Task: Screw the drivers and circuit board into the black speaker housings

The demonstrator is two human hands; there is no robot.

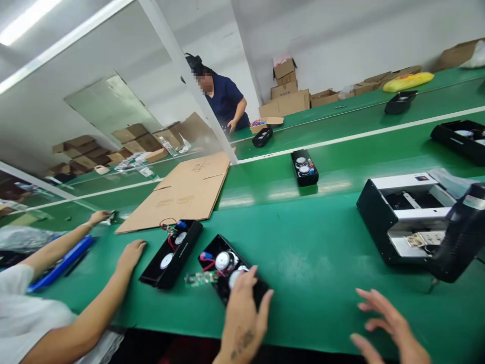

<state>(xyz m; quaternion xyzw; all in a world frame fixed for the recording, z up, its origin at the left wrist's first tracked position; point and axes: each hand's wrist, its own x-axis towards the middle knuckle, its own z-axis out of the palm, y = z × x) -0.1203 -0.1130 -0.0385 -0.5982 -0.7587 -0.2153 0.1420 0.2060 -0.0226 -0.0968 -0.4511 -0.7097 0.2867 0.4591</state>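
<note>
Your left hand [244,311] spreads its fingers loosely over the near end of the black casing [229,272], covering part of 1 of its 2 speakers [223,261], thumb by the right edge; I cannot tell whether they grip it. Your right hand [390,326] is open and unladen, well right of the casing, near the black power tool [458,240].

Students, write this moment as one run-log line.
left hand: over black case, contact unclear | right hand: open, empty | alongside: second case | right side: black-and-white machine
</note>
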